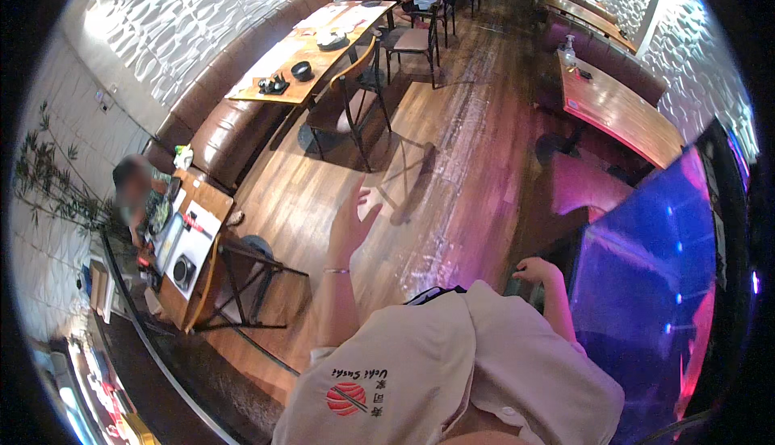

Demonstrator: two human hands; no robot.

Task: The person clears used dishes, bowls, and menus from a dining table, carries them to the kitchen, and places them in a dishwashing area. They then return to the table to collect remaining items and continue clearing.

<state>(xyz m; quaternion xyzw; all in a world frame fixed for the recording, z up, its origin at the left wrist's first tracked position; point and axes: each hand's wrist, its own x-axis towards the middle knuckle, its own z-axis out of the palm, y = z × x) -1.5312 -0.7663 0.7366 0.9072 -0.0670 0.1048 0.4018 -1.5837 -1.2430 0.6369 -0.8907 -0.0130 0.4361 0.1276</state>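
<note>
My left hand (353,223) is raised out in front over the wooden floor, its fingers apart and nothing in them. A thin bracelet (337,270) circles that wrist. Lower and to the right, my right hand (539,270) hangs beside my body with its fingers loosely curled inward. Nothing shows in that hand, which is near the glossy blue-lit panel (638,259). Neither hand touches any furniture. My light beige shirt (404,348) fills the lower middle.
A person (137,195) sits at a small table (208,263) at near left. Beyond it, a long table (331,56) holds a black bowl (301,70), with a chair (355,106) at its side. A booth table (613,110) stands right. People sit far back.
</note>
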